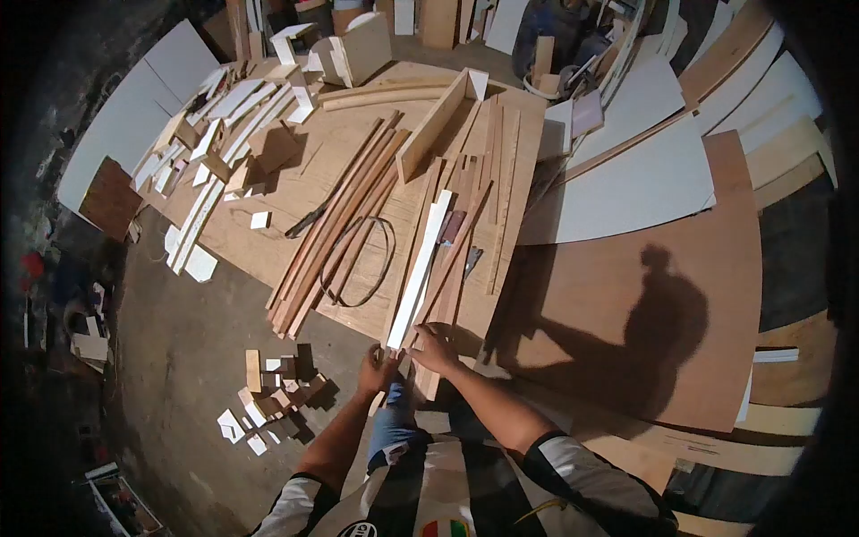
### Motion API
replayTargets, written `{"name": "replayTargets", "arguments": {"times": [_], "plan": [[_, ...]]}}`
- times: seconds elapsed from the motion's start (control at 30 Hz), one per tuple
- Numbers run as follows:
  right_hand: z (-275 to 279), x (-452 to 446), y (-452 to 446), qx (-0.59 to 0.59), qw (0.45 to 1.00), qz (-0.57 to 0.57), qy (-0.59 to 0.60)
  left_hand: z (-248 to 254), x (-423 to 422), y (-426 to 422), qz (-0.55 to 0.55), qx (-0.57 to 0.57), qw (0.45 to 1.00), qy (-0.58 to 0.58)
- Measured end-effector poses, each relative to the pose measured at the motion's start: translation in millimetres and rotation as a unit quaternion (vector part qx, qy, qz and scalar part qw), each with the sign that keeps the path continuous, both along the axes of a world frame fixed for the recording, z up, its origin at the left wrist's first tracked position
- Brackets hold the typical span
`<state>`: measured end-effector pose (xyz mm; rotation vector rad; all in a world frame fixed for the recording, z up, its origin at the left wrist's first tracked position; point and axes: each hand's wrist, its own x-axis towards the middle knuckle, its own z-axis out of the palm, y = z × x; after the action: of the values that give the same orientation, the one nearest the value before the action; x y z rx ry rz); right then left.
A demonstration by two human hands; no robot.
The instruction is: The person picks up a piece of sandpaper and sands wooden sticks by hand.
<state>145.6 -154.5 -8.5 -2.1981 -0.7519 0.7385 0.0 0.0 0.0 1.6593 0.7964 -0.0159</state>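
A long white-faced wooden strip (420,271) lies lengthwise on the workbench, its near end at the bench edge. My left hand (377,370) is closed around that near end, with the fingertips partly hidden. Just to the right, my right hand (435,351) grips the lower end of a thin brown wooden strip (461,243), close against the white one. This brown strip slants across other narrow boards. Beside the white strip sits a small dark reddish block (452,227), and a dark tool (472,261) I cannot make out lies right of it.
Long reddish wood strips (344,215) and a black looped band (390,255) cover the bench's (358,315) middle. An upright board (434,128) stands behind. White offcuts (234,103) lie at the far left; small blocks (268,400) are piled on the floor. Large sheets (626,268) lie right.
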Motion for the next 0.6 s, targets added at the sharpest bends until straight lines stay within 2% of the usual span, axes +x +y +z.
{"name": "replayTargets", "arguments": {"times": [0.07,0.1,0.13,0.17,0.2,0.3,0.33,0.37,0.4,0.6], "plan": [[9.7,-11.5,45.7,0.023,0.999,0.012,0.018,29.7,-9.9,37.6,0.045,0.057,0.997,0.029],[17.3,23.2,-99.2,-0.072,0.997,0.015,-0.002,-17.7,17.8,-103.3,0.047,-0.038,0.998,0.013],[26.2,20.6,-92.9,-0.092,0.996,0.014,0.016,-55.3,4.5,-94.1,0.033,0.014,0.999,0.001],[29.1,16.8,-66.7,-0.097,0.995,0.013,0.034,-72.6,-6.1,-63.3,0.016,0.082,0.996,-0.011],[25.7,23.8,-42.0,-0.077,0.996,0.017,0.028,-17.5,11.2,-44.9,0.014,0.157,0.987,0.024],[29.0,27.7,-52.8,-0.092,0.995,0.024,-0.019,-34.6,4.5,-50.0,0.049,0.118,0.992,-0.013],[32.8,34.0,-55.1,-0.117,0.993,0.026,-0.014,-19.6,14.6,-51.9,0.049,0.114,0.992,-0.022],[35.8,40.1,-53.9,-0.138,0.990,0.028,-0.010,-3.5,20.9,-50.1,0.036,0.166,0.985,0.006],[4.2,46.8,-56.8,-0.107,0.993,0.030,-0.027,9.1,29.7,-49.2,0.025,0.215,0.976,0.035],[25.1,70.8,-57.4,-0.136,0.990,0.034,-0.032,-17.3,39.7,-55.7,0.040,0.220,0.974,0.028]]}}
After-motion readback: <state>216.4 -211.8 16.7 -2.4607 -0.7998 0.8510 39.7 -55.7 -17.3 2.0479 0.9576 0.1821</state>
